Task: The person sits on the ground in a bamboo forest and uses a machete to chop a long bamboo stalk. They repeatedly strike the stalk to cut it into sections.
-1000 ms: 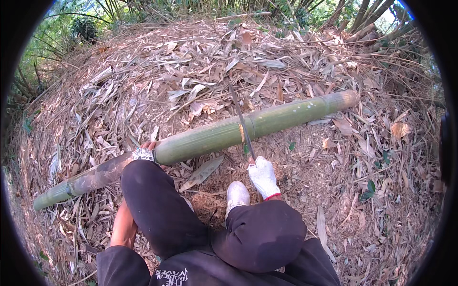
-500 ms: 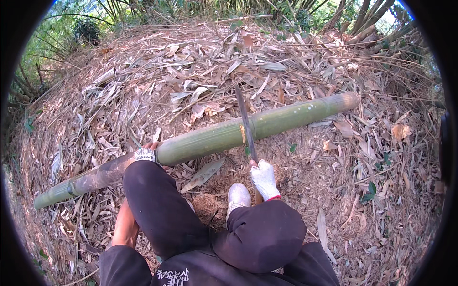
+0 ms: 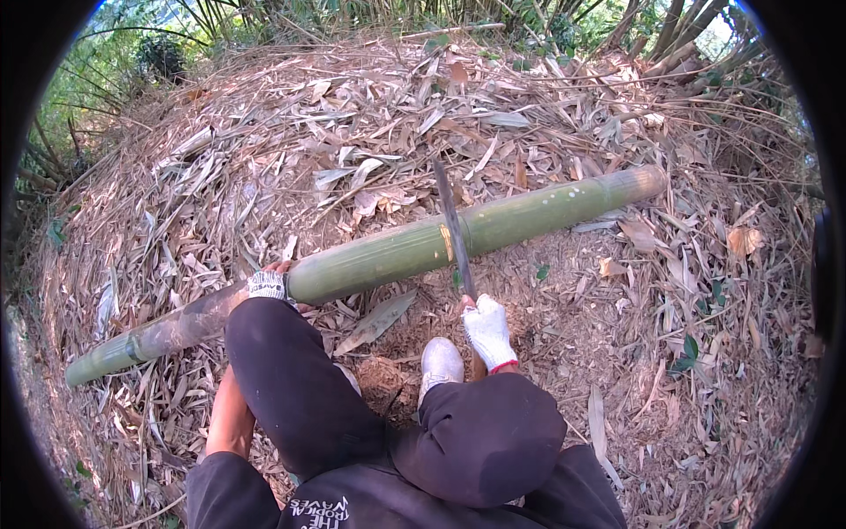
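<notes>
A thick green bamboo pole (image 3: 379, 261) slants across the ground in front of me, its right end farther away. My left hand (image 3: 269, 284), in a white glove with bare fingertips, is wrapped round the pole beside my left knee; the knee hides part of it. In its white glove, my right hand (image 3: 487, 324) is closed on the handle of a long-bladed cutting tool (image 3: 456, 220). The narrow dark blade crosses the pole near a joint; whether it has teeth I cannot tell. Just left of the blade, a pale cut mark (image 3: 447, 241) shows on the bamboo.
Dry bamboo leaves (image 3: 352, 132) cover the ground all round. My bent knees (image 3: 480, 441) rise close below the pole, with a white shoe (image 3: 441, 361) between them. Bamboo stems (image 3: 679, 40) stand at the back, and a green sprig (image 3: 686, 353) lies at the right.
The pole has shifted very slightly to the right. Both hands keep their grips, and the blade stays across the pole in almost the same place.
</notes>
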Tool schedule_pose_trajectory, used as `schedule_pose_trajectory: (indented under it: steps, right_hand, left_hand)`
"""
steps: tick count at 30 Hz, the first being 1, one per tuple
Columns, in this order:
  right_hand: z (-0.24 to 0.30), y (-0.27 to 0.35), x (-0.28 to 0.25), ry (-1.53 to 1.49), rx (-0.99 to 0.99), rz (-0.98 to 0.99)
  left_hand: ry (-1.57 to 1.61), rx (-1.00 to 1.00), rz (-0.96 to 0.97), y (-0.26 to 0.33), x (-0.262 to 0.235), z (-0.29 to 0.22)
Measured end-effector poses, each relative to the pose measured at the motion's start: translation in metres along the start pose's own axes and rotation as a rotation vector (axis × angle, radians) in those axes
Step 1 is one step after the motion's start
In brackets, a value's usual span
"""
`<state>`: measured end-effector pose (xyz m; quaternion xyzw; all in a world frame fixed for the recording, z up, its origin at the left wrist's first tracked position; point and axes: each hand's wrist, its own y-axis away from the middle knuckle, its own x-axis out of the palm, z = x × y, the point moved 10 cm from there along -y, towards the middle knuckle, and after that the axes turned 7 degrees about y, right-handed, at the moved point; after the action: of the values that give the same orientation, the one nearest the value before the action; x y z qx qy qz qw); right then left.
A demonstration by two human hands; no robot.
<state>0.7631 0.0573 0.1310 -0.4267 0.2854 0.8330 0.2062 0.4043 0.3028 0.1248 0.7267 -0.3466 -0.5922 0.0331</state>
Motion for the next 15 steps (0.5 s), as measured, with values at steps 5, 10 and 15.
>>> schedule_pose_trajectory:
  steps: [5, 10, 15]
  right_hand:
    - [0.07, -0.01, -0.094, -0.899, -0.14, -0.233]
    - [-0.008, -0.015, -0.024, -0.001, 0.062, -0.052]
    - [-0.009, -0.015, 0.003, -0.038, 0.073, 0.086]
  left_hand:
    - [-0.027, -0.043, 0.036, 0.002, -0.005, 0.006]
    - [0.076, 0.013, 0.043, -0.02, 0.001, -0.008]
    - [0.066, 0.012, -0.017, -0.02, -0.005, 0.001]
